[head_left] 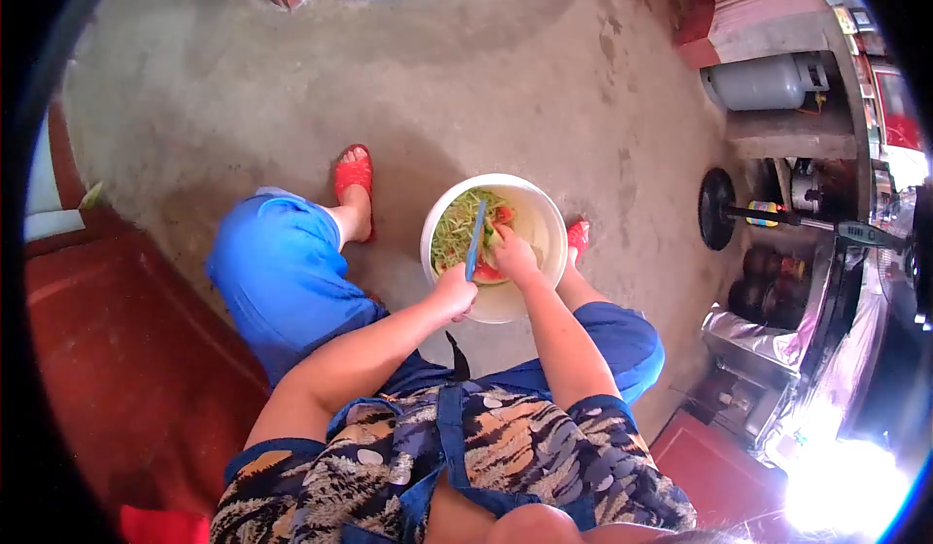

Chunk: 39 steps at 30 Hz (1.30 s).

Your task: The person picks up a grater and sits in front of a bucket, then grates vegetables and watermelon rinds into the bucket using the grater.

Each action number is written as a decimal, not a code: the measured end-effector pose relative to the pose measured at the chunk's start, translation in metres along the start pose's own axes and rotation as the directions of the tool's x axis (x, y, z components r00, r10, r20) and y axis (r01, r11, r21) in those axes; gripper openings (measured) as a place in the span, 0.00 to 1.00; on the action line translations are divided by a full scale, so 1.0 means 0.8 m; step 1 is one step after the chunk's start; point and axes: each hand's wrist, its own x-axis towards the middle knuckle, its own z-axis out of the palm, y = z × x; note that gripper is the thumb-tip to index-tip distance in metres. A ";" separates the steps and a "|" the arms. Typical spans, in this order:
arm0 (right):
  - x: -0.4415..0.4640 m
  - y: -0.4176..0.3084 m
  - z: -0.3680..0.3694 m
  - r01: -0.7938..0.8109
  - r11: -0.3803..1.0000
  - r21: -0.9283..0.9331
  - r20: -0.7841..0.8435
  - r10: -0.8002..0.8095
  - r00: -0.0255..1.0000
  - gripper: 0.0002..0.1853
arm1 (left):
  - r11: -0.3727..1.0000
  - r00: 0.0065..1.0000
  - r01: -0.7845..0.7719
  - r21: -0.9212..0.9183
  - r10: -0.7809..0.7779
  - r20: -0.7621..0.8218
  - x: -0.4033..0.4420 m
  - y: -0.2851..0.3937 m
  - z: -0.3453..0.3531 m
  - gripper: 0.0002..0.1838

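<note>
A white bucket (551,216) stands on the floor between my feet. Inside it lie pale green shreds (455,231) and red-and-green pieces that look like watermelon (489,274). My left hand (454,294) is closed round the handle of a blue knife (476,240), whose blade points away from me over the bucket. My right hand (515,255) is above the bucket, to the right of the blade. Its fingers are closed on a small green piece (493,241) that looks like watermelon rind. The fingers partly hide this piece and what lies beneath.
Red sandals (355,177) are on my feet, either side of the bucket. At right, a grey gas cylinder (758,84) lies in a shelf opening, with a black pedestal fan (717,208) nearby. A dark red surface (136,340) is on my left.
</note>
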 end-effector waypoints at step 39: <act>-0.018 -0.020 -0.026 -0.049 0.847 -0.529 0.038 0.081 0.996 0.10 | 0.782 0.969 -0.206 0.588 0.246 0.012 0.018 -0.014 0.012 0.15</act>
